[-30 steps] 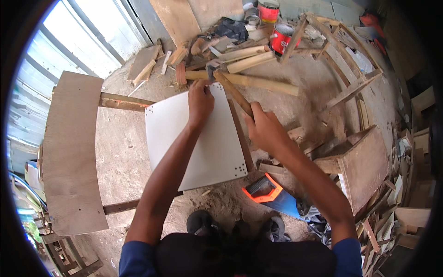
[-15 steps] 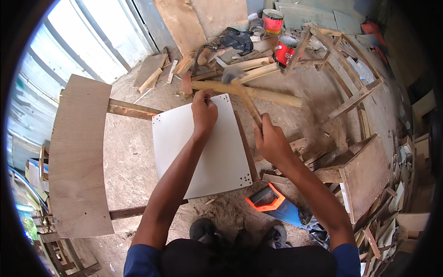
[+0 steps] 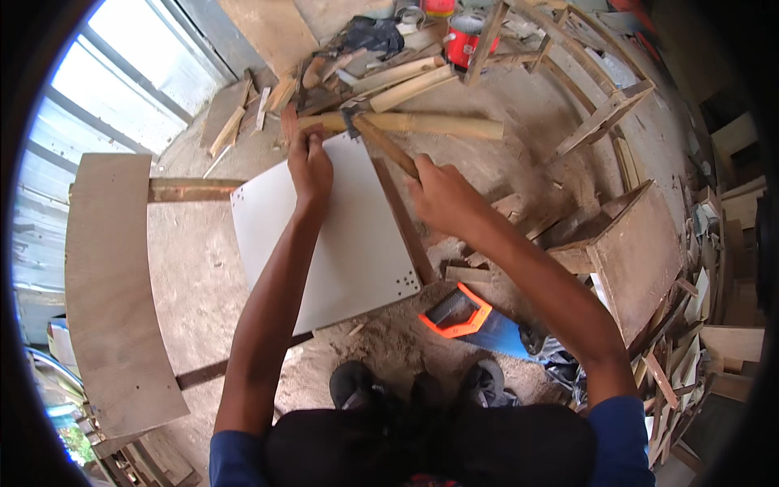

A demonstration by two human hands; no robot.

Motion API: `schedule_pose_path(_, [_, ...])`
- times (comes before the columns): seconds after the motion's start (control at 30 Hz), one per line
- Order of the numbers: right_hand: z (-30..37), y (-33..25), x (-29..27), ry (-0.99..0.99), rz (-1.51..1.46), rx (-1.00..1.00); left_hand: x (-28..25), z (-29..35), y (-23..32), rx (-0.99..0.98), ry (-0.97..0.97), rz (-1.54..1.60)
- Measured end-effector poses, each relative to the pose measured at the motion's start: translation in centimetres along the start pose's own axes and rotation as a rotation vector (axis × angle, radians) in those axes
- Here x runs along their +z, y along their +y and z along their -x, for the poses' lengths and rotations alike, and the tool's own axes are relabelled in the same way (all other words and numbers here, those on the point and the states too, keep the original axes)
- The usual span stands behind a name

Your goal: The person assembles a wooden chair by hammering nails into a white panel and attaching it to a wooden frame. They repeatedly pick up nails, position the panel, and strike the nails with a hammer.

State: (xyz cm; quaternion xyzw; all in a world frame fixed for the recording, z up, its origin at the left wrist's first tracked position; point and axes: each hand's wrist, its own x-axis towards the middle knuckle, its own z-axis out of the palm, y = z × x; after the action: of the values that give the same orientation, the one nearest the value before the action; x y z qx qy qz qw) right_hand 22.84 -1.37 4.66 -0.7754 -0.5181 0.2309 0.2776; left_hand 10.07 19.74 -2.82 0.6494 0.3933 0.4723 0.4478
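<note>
A white rectangular board (image 3: 349,235) with dark dots in its visible corners lies over a wooden frame, whose rail (image 3: 402,219) shows along its right side. My left hand (image 3: 311,169) is closed at the board's far edge, its fingertips partly hidden. A reddish wood piece (image 3: 290,122) stands beside those fingers. In my right hand (image 3: 445,195) is the wooden handle of a hammer (image 3: 389,146). The hammer's dark head is at the board's far right corner, right of my left hand; whether it touches cannot be told.
A curved plywood panel (image 3: 118,292) stands on the left, joined by rails. An orange-handled handsaw (image 3: 483,323) lies near my feet. Beyond the board are loose timber (image 3: 414,123) and a red can (image 3: 462,40). Wooden frames (image 3: 600,122) and a box-like piece (image 3: 637,256) stand right.
The hammer head has come down to the board's far right corner. The whole view has shifted, so the board and my hands appear further left and higher.
</note>
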Motion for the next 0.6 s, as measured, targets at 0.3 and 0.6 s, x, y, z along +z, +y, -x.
schedule_pose_path(0.3, [-1.2,1.4,0.0,0.026,0.078,-0.075,0.0,-0.1,-1.1,-0.001,-0.009,0.060])
schedule_pose_path(0.6, [-0.8,0.9,-1.7,0.020,-0.140,-0.003,1.3,0.5,0.5,0.116,0.036,-0.281])
